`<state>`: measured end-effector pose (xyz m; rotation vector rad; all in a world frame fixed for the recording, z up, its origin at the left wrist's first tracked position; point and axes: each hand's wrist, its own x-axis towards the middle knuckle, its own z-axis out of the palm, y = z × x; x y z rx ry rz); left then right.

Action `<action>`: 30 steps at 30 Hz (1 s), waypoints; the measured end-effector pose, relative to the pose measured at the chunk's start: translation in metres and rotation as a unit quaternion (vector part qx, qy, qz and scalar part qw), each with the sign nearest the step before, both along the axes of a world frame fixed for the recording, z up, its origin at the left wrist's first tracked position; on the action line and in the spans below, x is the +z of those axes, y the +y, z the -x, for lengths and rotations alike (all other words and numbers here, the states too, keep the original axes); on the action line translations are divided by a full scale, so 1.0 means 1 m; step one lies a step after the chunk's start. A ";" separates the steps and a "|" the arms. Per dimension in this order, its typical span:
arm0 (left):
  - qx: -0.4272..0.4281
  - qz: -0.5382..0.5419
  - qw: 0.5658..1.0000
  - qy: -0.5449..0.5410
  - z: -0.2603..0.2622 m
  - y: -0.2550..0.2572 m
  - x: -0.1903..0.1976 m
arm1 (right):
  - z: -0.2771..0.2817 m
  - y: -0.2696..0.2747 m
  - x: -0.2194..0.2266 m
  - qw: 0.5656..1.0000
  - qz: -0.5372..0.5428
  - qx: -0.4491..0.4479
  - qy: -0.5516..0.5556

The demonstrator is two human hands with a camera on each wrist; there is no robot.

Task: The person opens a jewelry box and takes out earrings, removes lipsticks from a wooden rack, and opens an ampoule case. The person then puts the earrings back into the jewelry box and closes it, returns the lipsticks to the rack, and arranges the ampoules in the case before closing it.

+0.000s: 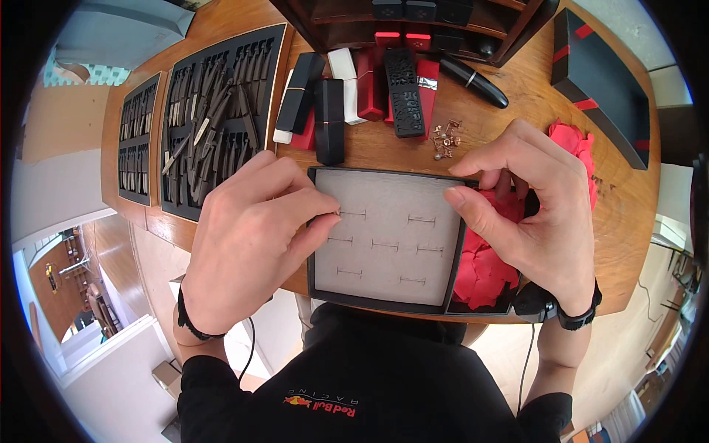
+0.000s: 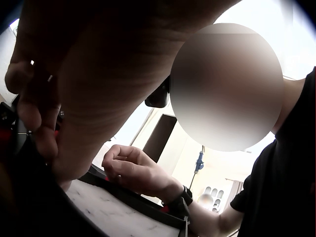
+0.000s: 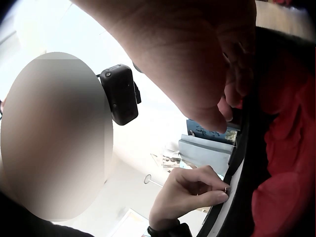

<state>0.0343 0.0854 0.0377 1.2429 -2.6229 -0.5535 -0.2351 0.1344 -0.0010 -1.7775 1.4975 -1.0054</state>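
A black box (image 1: 317, 295) holds a pale grey foam pad (image 1: 377, 266) with several short slits. My left hand (image 1: 255, 236) is over the box's left edge, thumb and index finger pinching a tiny metallic piece (image 3: 226, 190), seen in the right wrist view. At the divider between the pad and the red petals (image 1: 480, 277), my right hand (image 1: 535, 207) has its thumb and index finger apart, with nothing visible between them. The other right fingers are bent over the petals. Small rose-gold pieces (image 1: 446, 140) lie on the wood behind the box.
Trays (image 1: 166, 199) of dark sticks stand at the left. Black, white and red small boxes (image 1: 329, 122) and a black tube (image 1: 473, 80) lie behind, before a wooden shelf (image 1: 332, 33). A black lid (image 1: 602, 88) with red ribbon lies at the back right.
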 end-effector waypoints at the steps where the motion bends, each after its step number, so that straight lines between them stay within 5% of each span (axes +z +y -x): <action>1: 0.000 -0.001 1.000 -0.001 0.002 0.001 0.001 | 0.000 0.000 0.000 1.000 -0.001 0.000 -0.001; 30: -0.030 0.080 0.996 -0.022 -0.014 0.032 -0.011 | 0.001 0.002 0.003 1.000 0.002 0.018 0.015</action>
